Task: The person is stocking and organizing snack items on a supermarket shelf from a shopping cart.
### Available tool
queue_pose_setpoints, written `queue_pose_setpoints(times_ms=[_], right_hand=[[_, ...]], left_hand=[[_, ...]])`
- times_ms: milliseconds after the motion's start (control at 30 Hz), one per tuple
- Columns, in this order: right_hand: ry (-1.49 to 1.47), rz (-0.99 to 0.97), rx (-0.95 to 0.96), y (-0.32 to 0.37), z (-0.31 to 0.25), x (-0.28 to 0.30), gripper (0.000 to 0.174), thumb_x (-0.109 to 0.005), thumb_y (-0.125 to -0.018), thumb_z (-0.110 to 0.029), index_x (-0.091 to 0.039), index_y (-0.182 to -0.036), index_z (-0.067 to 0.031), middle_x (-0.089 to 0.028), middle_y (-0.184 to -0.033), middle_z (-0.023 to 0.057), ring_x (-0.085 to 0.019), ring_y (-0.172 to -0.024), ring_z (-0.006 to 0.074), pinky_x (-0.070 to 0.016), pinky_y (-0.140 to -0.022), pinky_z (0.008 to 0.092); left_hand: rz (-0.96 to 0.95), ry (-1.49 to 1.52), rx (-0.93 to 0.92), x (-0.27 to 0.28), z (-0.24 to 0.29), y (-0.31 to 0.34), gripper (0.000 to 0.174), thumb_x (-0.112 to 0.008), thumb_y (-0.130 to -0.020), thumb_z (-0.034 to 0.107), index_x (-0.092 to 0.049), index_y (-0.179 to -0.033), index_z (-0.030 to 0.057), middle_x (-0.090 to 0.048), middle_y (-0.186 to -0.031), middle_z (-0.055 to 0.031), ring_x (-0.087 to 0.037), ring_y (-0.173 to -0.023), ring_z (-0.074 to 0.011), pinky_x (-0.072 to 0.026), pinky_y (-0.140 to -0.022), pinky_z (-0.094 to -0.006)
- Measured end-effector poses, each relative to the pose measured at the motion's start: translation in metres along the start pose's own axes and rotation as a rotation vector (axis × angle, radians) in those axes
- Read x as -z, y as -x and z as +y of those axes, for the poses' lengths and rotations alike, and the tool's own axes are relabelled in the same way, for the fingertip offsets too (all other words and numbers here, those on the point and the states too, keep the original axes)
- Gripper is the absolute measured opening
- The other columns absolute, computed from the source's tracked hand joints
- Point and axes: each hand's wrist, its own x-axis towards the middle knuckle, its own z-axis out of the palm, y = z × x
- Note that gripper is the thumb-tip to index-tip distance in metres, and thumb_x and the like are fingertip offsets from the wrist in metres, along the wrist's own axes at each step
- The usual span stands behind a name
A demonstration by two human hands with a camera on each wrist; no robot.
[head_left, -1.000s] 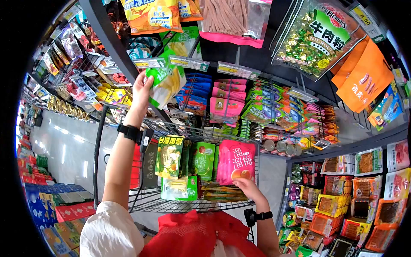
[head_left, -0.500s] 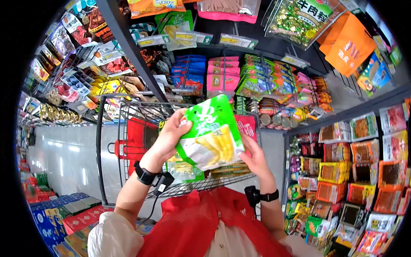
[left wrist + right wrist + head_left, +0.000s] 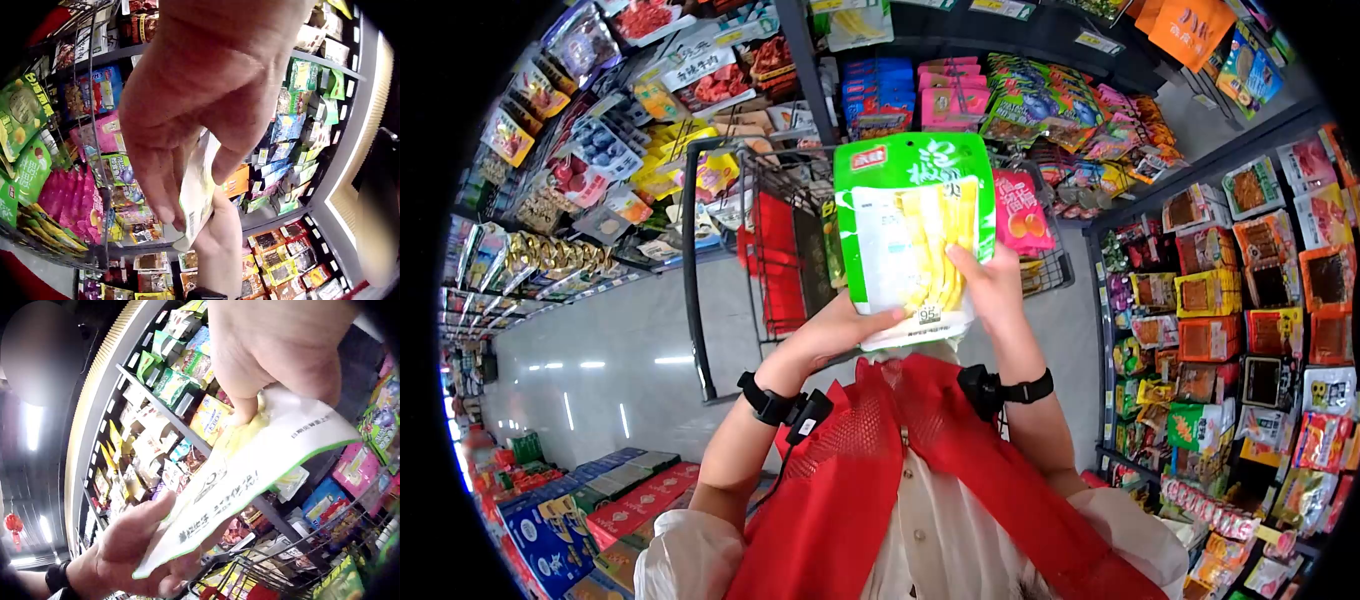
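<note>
A green and white snack pouch [image 3: 920, 235] with yellow strips pictured on its front is held upright before the chest in the head view. My left hand [image 3: 835, 330] grips its lower left edge, thumb across the front. The right hand [image 3: 992, 285] pinches the right side, thumb on the yellow picture. Seen edge-on, the same pouch [image 3: 199, 187] lies between thumb and fingers in the left wrist view. In the right wrist view, the pouch [image 3: 250, 469] stretches between both hands. Behind it, partly hidden, a shopping cart [image 3: 692, 270] holds a pink pouch [image 3: 1022, 215].
Several bagged snacks [image 3: 880, 95] hang on the shelf beyond the cart. More packs [image 3: 1205, 290] fill the rack on the right. Stacked boxes [image 3: 550, 540] stand low at the left, beside the grey floor [image 3: 600, 370]. Green pouches [image 3: 25, 115] lie in the cart.
The left hand has brought the green pouch from the shelf over the cart to the chest. The right hand has left the pink pouch and taken the green one's other side.
</note>
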Motion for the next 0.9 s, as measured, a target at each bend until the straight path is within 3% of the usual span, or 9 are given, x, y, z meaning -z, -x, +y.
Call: queue_pose_setpoints(times_ms=[167,367,433,500,533,600,700,733,900], right_hand=[[-0.134,-0.136,-0.034,0.024,-0.011,-0.016,0.021,-0.054,-0.081,-0.010,-0.054,-0.097,0.0030,-0.059,-0.089,0.0050,-0.054,-0.077,0.0084,-0.0437,-0.067,0.0227],[-0.299,-0.095,-0.138,0.041,-0.012,0.012,0.027,-0.047,-0.085,-0.015,-0.049,-0.105,0.0015,-0.060,-0.086,0.0046,-0.057,-0.072,0.0080,-0.0455,-0.062,0.0213],[-0.287,-0.158,-0.128,0.044,-0.016,0.021,0.029,-0.046,-0.085,-0.016,-0.048,-0.108,0.0012,-0.060,-0.087,0.0050,-0.057,-0.072,0.0088,-0.0464,-0.062,0.0219],[-0.251,-0.210,-0.117,0.046,-0.017,0.027,0.029,-0.046,-0.085,-0.015,-0.046,-0.109,0.0016,-0.059,-0.087,0.0040,-0.057,-0.073,0.0078,-0.0459,-0.061,0.0212],[-0.250,-0.212,-0.118,0.048,-0.018,0.027,0.029,-0.046,-0.085,-0.015,-0.046,-0.109,0.0016,-0.059,-0.087,0.0040,-0.057,-0.073,0.0078,-0.0459,-0.061,0.0212],[-0.239,-0.161,-0.085,0.053,-0.017,0.029,0.025,-0.049,-0.084,-0.012,-0.050,-0.105,0.0024,-0.060,-0.087,0.0032,-0.055,-0.073,0.0069,-0.0448,-0.061,0.0207],[-0.047,-0.261,0.032,0.058,-0.006,0.054,0.019,-0.052,-0.082,-0.008,-0.055,-0.097,0.0026,-0.060,-0.087,0.0028,-0.053,-0.075,0.0061,-0.0436,-0.062,0.0209],[-0.037,-0.190,0.030,0.062,-0.007,0.062,0.015,-0.054,-0.080,-0.007,-0.058,-0.089,0.0033,-0.060,-0.085,0.0031,-0.053,-0.074,0.0061,-0.0426,-0.062,0.0211],[0.221,-0.009,0.083,0.078,-0.016,0.127,0.015,-0.057,-0.077,-0.008,-0.059,-0.084,0.0050,-0.061,-0.078,0.0027,-0.054,-0.067,0.0068,-0.0418,-0.060,0.0209]], left_hand=[[0.103,-0.085,-0.013,0.004,0.010,0.042,0.041,-0.059,-0.077,0.010,-0.043,-0.113,-0.0022,-0.054,-0.102,-0.0067,-0.051,-0.089,-0.0118,-0.0423,-0.075,-0.0246],[0.004,-0.484,0.011,0.022,0.001,0.065,0.032,-0.060,-0.076,0.008,-0.049,-0.104,-0.0021,-0.057,-0.093,-0.0050,-0.051,-0.081,-0.0089,-0.0424,-0.071,-0.0247],[0.018,-0.456,0.031,0.020,-0.002,0.067,0.031,-0.060,-0.075,0.009,-0.050,-0.102,-0.0023,-0.057,-0.091,-0.0048,-0.050,-0.079,-0.0082,-0.0423,-0.069,-0.0238],[0.075,-0.437,-0.024,0.017,-0.009,0.066,0.026,-0.062,-0.074,0.016,-0.057,-0.091,-0.0032,-0.060,-0.073,-0.0059,-0.053,-0.065,-0.0092,-0.0427,-0.058,-0.0263],[0.078,-0.435,-0.024,0.014,-0.008,0.066,0.026,-0.062,-0.074,0.016,-0.057,-0.091,-0.0032,-0.060,-0.073,-0.0059,-0.053,-0.065,-0.0092,-0.0427,-0.058,-0.0263],[0.113,-0.501,0.025,0.005,-0.005,0.064,0.024,-0.064,-0.071,0.014,-0.058,-0.087,-0.0035,-0.061,-0.070,-0.0096,-0.056,-0.061,-0.0139,-0.0437,-0.057,-0.0283],[0.175,-0.719,-0.052,-0.010,-0.015,0.052,0.022,-0.063,-0.070,0.007,-0.056,-0.087,-0.0053,-0.061,-0.069,-0.0103,-0.058,-0.062,-0.0122,-0.0447,-0.055,-0.0275],[0.167,-0.802,-0.064,-0.015,-0.020,0.046,0.029,-0.063,-0.069,0.010,-0.055,-0.092,-0.0050,-0.060,-0.069,-0.0151,-0.059,-0.061,-0.0169,-0.0444,-0.055,-0.0291],[0.227,-0.828,-0.272,-0.076,-0.040,0.016,0.026,-0.060,-0.072,0.017,-0.053,-0.089,-0.0011,-0.055,-0.065,-0.0178,-0.055,-0.057,-0.0251,-0.0413,-0.053,-0.0323]])
